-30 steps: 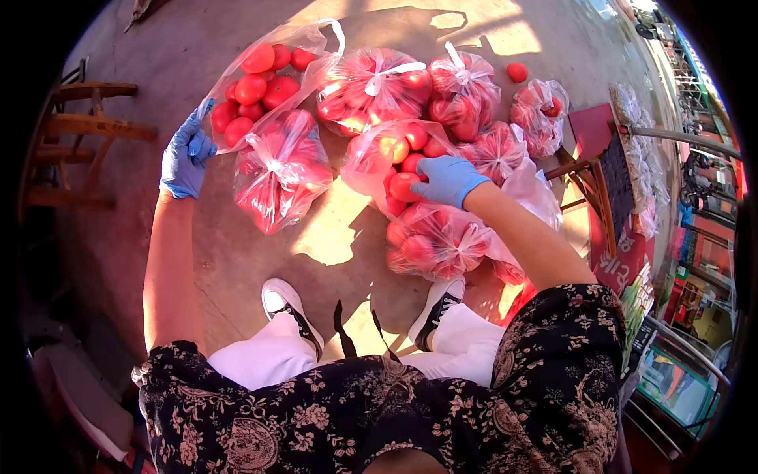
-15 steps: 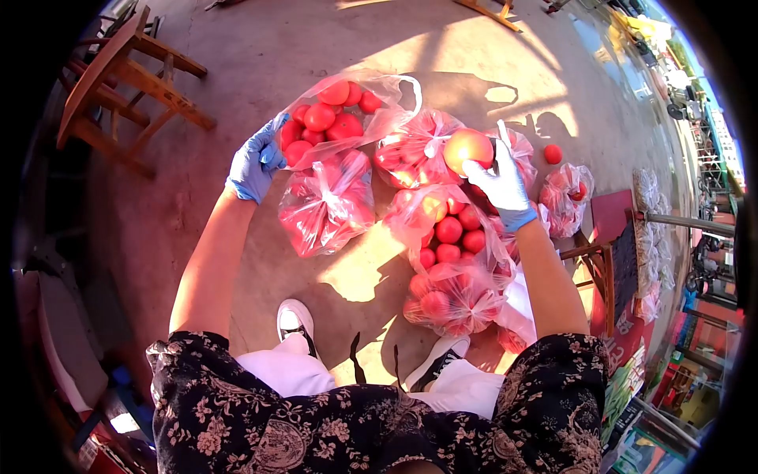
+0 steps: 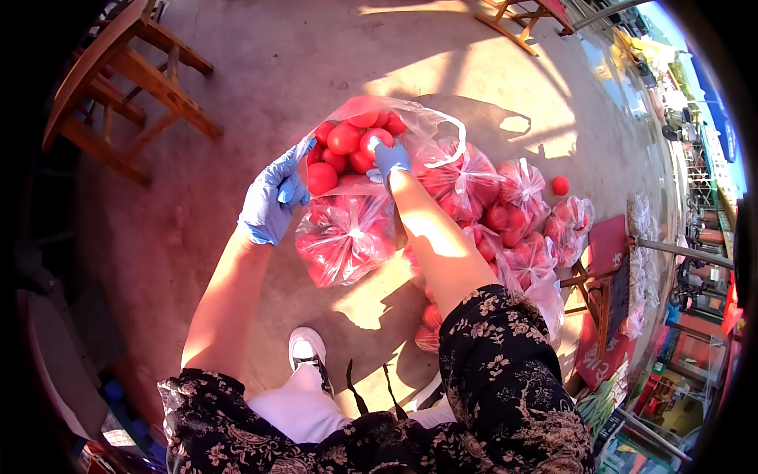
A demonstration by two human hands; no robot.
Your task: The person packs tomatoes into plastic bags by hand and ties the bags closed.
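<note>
My left hand [image 3: 272,201], in a blue glove, pinches the left rim of an open clear plastic bag [image 3: 422,122] holding several red tomatoes [image 3: 344,138]. Inside the bag's mouth, my right hand [image 3: 390,162], gloved too, has its fingers around a tomato [image 3: 376,141] lying against the others. Just below the open bag is a knotted bag of tomatoes [image 3: 347,241] on the floor. My right forearm hides part of the bags behind it.
More tied tomato bags [image 3: 462,186] cluster to the right, with one loose tomato [image 3: 560,186] on the concrete floor beyond them. A wooden stool [image 3: 150,79] stands at upper left. Red panels and a wooden frame [image 3: 604,308] are at right.
My right hand has moved left with a tomato, from above the right-hand bags into the open bag. My left hand still grips the bag's rim. The view has shifted slightly.
</note>
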